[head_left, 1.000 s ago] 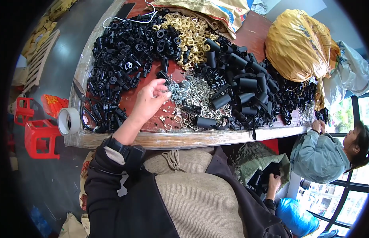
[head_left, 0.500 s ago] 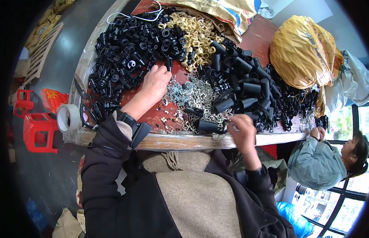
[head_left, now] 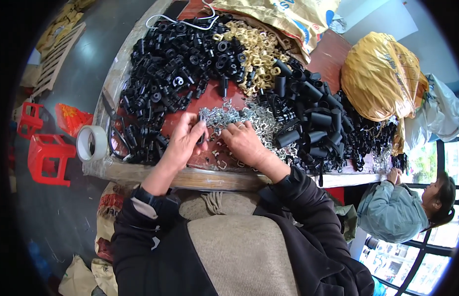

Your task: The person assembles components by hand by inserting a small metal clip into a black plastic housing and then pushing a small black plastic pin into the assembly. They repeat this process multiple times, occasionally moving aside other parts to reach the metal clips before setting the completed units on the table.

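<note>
My left hand point(head_left: 182, 140) is closed around a small black plastic part point(head_left: 202, 138), mostly hidden by its thumb and fingers. Close beside it, my right hand point(head_left: 245, 144) reaches down with curled fingers at the near edge of a heap of small silvery metal pieces point(head_left: 261, 121). Whatever its fingertips pinch is hidden. Beyond the left hand spreads a big pile of black plastic fittings point(head_left: 163, 64). One black part point(head_left: 223, 86) stands alone on the red tabletop point(head_left: 202, 100). Tan plastic rings and clips point(head_left: 259, 52) lie behind the metal heap, with black tubes point(head_left: 318, 118) to its right.
Scissors point(head_left: 110, 106) and a white tape roll point(head_left: 91, 143) lie at the table's left edge. A yellow sack point(head_left: 382, 76) stands at the right; another sack point(head_left: 283, 19) lies at the back. Red stools point(head_left: 51, 158) stand left. A person point(head_left: 402, 207) sits at the far right.
My left hand has drawn back toward me from the black fittings and now holds a part. My right hand has moved left from the black tubes to the metal pieces. The view has shifted slightly.
</note>
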`<state>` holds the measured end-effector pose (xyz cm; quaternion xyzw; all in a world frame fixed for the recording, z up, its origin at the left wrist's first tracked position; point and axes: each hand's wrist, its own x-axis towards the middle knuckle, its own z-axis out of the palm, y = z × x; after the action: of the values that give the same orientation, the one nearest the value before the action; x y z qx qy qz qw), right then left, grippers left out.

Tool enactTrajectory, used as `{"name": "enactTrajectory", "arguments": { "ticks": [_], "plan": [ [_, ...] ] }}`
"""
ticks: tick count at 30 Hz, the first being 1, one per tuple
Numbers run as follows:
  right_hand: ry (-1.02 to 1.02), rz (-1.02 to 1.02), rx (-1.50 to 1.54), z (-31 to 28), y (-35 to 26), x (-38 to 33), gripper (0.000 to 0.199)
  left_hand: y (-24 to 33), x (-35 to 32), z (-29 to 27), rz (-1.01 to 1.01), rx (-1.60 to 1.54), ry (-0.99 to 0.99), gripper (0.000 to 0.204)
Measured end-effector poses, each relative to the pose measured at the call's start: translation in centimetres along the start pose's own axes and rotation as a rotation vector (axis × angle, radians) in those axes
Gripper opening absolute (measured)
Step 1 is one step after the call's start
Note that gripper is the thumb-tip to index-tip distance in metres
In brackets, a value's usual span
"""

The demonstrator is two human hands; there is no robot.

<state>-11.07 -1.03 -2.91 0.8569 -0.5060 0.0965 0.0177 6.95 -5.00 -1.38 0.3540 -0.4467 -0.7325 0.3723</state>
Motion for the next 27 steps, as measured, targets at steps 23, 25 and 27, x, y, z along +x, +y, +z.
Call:
{"name": "enactTrajectory", "arguments": {
  "ticks": [23, 25, 27],
  "plan": [
    [0.242, 0.772, 2.134, -1.0, -0.8, -3.7, 0.012, -2.0, 0.1, 5.4, 0.259, 0.556, -0.066, 0.007],
    [0.240, 0.704, 2.127, -1.3, -0.5, -3.8, 0.011, -2.0, 0.3, 5.5, 0.093, 0.377, -0.076, 0.007],
    [0.214, 0.665, 2.137, -1.6, -0.6, -3.8, 0.011, -2.1, 0.3, 5.5, 0.034, 0.315, -0.060, 0.007]
  ]
}}
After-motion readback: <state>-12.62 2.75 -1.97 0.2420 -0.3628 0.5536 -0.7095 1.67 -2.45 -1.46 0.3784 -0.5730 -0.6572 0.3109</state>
